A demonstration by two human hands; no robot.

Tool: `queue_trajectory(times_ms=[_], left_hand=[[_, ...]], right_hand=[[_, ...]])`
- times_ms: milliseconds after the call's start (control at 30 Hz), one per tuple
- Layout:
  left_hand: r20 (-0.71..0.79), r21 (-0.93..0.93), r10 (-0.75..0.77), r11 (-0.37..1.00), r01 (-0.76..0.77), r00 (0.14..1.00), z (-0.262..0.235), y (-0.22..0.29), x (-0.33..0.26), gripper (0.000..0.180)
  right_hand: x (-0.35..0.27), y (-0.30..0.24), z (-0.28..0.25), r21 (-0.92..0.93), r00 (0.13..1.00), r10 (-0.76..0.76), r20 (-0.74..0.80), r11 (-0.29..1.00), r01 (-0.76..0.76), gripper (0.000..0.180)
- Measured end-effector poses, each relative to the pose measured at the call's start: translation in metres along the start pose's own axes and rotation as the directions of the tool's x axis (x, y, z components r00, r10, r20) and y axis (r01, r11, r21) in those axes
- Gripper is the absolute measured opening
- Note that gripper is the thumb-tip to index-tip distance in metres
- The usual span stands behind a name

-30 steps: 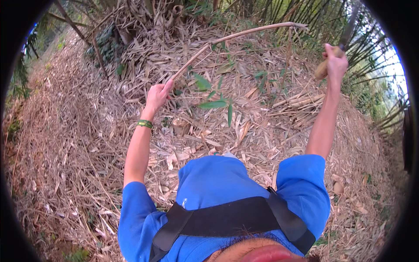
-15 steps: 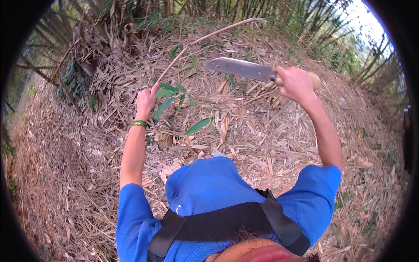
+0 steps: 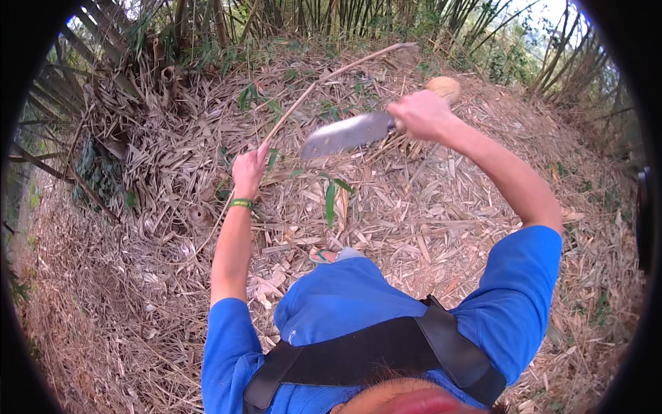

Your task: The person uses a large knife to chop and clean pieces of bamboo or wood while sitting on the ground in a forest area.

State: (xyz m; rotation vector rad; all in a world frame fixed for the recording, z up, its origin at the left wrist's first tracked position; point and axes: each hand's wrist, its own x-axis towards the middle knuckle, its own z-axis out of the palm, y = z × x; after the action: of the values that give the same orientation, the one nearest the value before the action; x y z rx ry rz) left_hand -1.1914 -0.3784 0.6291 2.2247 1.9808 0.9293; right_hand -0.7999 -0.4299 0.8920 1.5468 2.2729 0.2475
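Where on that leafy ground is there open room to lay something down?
Open leaf litter lies between the raised knife and the blue shirt, and at lower left beside the left arm. The bamboo clump at upper left is crowded with stalks.

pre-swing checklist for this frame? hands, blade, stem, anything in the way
1. Left hand gripping the thin bamboo stem: ok.
2. Right hand closed on the handle of the big knife: ok.
3. Blade apart from the left hand: ok, a gap shows, though the tip points toward that hand.
4. Stem free above the grip: ok, it runs up and right over the dry leaf litter.
5. Feet clear of the blade path: cannot tell, the blue shirt hides most of them.
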Motion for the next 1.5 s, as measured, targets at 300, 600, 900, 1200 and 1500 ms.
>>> queue_trajectory(times_ms=[300,600,900,1200,1500], left_hand=[[0.022,-0.152,0.072,0.986,-0.068,0.997,0.023,0.063,0.011,0.059],[0.082,-0.12,0.258,0.961,-0.248,0.963,0.021,0.077,-0.006,0.043],[0.016,-0.079,0.168,0.983,-0.167,0.986,0.01,0.035,0.005,0.055],[0.036,-0.254,-0.034,0.966,0.042,0.999,-0.017,-0.026,-0.028,0.044],[-0.38,-0.438,0.113,0.852,-0.286,0.918,-0.144,-0.043,0.067,0.022]], right_hand=[[0.006,0.122,0.054,-0.043,0.929,0.29,-0.228,0.951,-0.307,0.018],[-0.022,0.148,0.12,0.027,0.824,0.476,-0.307,0.87,-0.493,0.015],[-0.012,0.095,0.113,0.096,0.97,0.197,-0.14,0.978,-0.185,0.027],[-0.071,0.156,0.142,0.288,0.628,0.773,-0.086,0.623,-0.727,0.03],[-0.02,-0.054,0.239,0.979,0.858,0.474,0.195,-0.045,-0.198,0.004]])
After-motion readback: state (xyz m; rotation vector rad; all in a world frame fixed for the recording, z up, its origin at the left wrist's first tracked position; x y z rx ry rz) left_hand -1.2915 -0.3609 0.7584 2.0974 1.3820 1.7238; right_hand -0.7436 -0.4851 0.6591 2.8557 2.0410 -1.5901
